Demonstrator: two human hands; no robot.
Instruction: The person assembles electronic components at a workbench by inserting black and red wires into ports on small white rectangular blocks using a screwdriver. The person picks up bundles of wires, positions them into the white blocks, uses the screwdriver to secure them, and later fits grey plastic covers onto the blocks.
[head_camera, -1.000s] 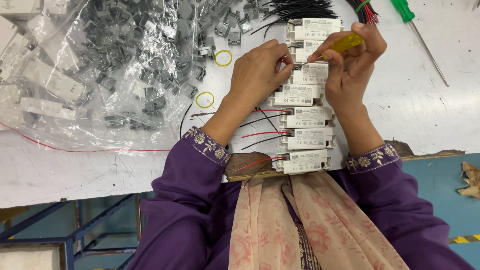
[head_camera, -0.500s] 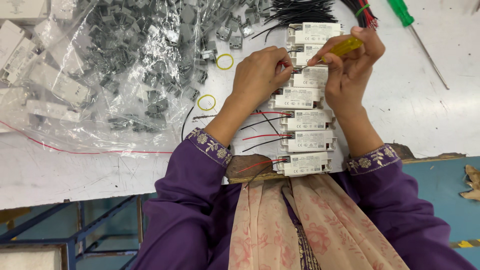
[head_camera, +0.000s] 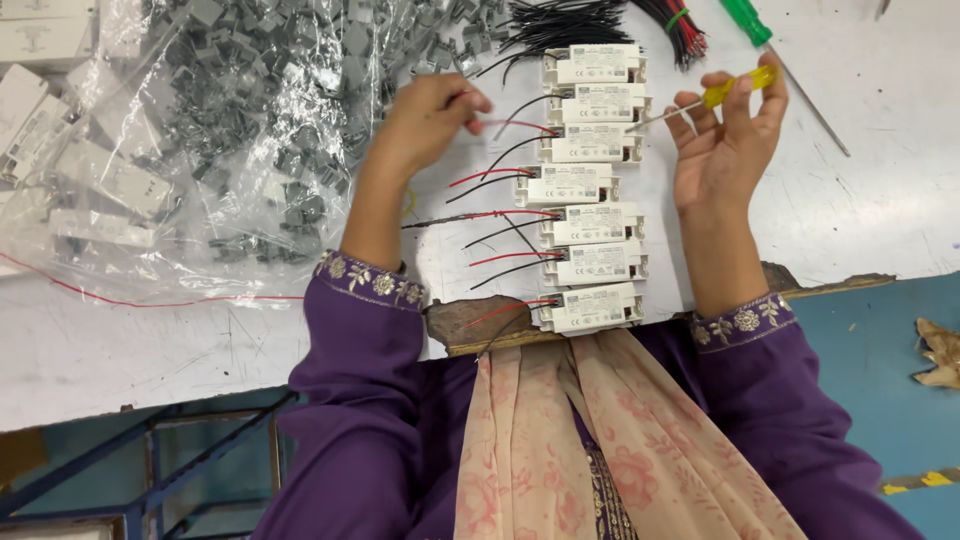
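Field notes, at the white scuffed desk (head_camera: 880, 210). A column of seven small white rectangular plastic driver boxes (head_camera: 590, 185) lies in front of me, each with thin red and black lead wires (head_camera: 500, 180) trailing off to the left.

A second ago both hands sat close together over the upper boxes. Now they have drawn apart. My left hand (head_camera: 425, 125) has moved out to the left of the column, grip pinched on the red lead of the third box from the top, pulling it clear. My right hand (head_camera: 725, 140) has lifted off to the right, grip clenched round the small yellow-handled screwdriver (head_camera: 705, 98); its metal tip points at the right end of that third box, just touching or just short, I cannot tell which.

So work on that box looks paused or finished, tool backed off.

Nearby: clear plastic bag of grey plastic clips (head_camera: 230, 130) at left, bundle of black wires (head_camera: 565, 18) above the column, green-handled screwdriver (head_camera: 745, 20) at upper right.
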